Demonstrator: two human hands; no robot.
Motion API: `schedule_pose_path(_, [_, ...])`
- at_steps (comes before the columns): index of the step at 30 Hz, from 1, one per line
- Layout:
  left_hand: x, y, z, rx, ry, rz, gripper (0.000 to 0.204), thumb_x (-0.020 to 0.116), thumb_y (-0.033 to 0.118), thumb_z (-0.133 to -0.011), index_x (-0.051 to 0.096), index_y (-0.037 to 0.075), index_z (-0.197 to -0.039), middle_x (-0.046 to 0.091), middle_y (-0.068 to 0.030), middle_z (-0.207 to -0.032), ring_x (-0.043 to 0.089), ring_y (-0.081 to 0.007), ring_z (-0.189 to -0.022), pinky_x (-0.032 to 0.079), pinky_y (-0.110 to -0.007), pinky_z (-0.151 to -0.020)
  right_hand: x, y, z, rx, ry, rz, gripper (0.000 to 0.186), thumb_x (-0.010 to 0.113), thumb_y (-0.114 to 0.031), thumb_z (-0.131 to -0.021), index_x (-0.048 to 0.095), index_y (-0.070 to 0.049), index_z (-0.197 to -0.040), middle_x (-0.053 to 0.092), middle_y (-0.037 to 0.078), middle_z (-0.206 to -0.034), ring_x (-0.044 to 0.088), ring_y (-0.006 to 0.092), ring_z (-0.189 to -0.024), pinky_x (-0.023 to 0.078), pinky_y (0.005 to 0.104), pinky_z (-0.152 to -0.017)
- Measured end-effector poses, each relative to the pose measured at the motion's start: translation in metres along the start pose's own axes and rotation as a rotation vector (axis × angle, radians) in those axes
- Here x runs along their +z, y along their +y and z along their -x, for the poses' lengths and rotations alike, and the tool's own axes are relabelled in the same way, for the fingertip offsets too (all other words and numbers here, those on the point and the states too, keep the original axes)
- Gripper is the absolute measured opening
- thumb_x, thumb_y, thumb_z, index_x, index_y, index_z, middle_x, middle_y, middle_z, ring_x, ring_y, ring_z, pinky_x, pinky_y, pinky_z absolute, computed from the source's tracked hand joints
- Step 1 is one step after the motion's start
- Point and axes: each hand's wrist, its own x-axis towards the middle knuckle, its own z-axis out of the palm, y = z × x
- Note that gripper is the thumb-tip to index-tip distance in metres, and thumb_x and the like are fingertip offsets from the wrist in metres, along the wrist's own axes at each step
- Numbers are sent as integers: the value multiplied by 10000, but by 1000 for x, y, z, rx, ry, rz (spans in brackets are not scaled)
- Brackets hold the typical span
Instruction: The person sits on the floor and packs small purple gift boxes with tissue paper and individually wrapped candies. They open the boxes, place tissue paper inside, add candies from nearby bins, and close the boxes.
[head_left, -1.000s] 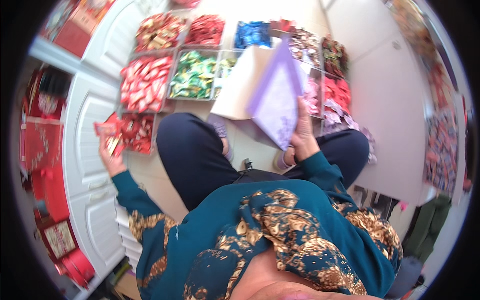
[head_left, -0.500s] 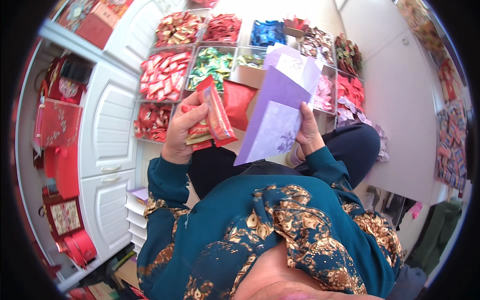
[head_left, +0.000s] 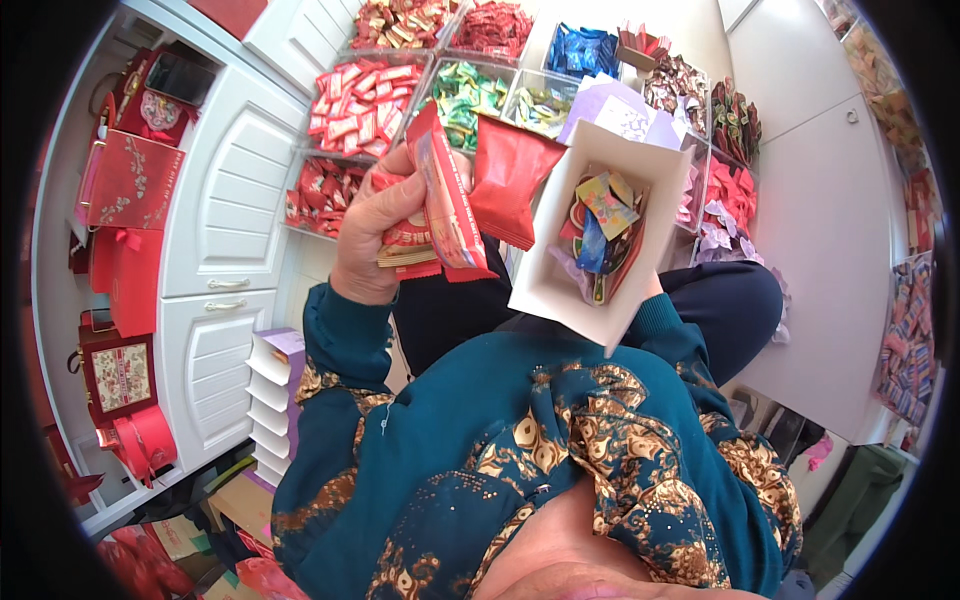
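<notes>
My left hand (head_left: 372, 228) is closed around a bunch of red snack packets (head_left: 452, 215), some with printed cream and gold bands. A plumper plain red packet (head_left: 513, 180) sticks out on the right side of the bunch, close to the box; its hold is hidden. An open paper box (head_left: 545, 245), white inside, is tipped so that its inside faces me. Small colourful wrapped sweets (head_left: 608, 215) lie in it. The box's lilac flap (head_left: 625, 112) stands up at the far end. My right hand (head_left: 655, 286) supports the box from its right side, its fingers hidden behind it.
Clear bins of wrapped sweets spread ahead: red (head_left: 365, 105), green (head_left: 468, 103), blue (head_left: 583, 50) and pink-red (head_left: 730, 190). White cabinet doors (head_left: 225, 185) and shelves with red gift boxes (head_left: 137, 185) stand left. A stack of purple-and-white boxes (head_left: 277, 400) is beside my left elbow.
The box has turned from its purple outer side to its open inside, showing the sweets. My left hand keeps the red packets, and they have shifted right toward the box.
</notes>
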Motion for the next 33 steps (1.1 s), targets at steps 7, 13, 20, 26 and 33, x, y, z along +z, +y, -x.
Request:
schedule_pose_path(7, [33, 6, -3, -127, 30, -200, 338, 620, 103, -847, 563, -18, -1157, 645, -87, -1009, 639, -138, -848, 514, -293, -802, -6, 3, -1, 18, 36, -37, 847, 702, -549, -752, 402, -61, -1377, 512, 177, -1312, 518, 342, -1178, 419, 501, -1006])
schedule_pose_path(13, [56, -11, -24, 8, -238, -936, 555, 600, 190, -905, 351, 13, -1369, 438, -147, -1280, 544, -187, -1075, 457, -302, -903, 9, 9, -5, -31, 55, 5, 813, 695, -539, -762, 407, -77, -1366, 548, 154, -1263, 563, 326, -1132, 470, 509, -956])
schedule_pose_path(20, [44, -5, -24, 201, -233, -1059, 405, 437, -27, -942, 420, 19, -1344, 438, -151, -1370, 516, -241, -1193, 455, -326, -940, 34, 12, -1, 145, 102, -78, 781, 610, -572, -813, 369, -123, -1405, 449, 139, -1383, 470, 351, -1225, 342, 627, -1016])
schedule_pose_path(26, [24, -2, -10, 576, -363, -1625, 318, 569, -80, -780, 644, 102, -1031, 605, -89, -1171, 513, -281, -1202, 352, -460, -1041, 37, 18, 2, 255, 43, 96, 687, 537, -528, -877, 378, -111, -1398, 458, 137, -1376, 498, 348, -1188, 435, 577, -918])
schedule_pose_path(33, [10, 23, 46, 764, -36, -1535, 169, 767, 127, -689, 649, 132, -810, 645, 3, -772, 627, -201, -822, 436, -418, -880, 16, 21, -4, 419, -299, 351, 629, 471, -494, -930, 379, -78, -1393, 487, 141, -1354, 543, 334, -1146, 496, 478, -874])
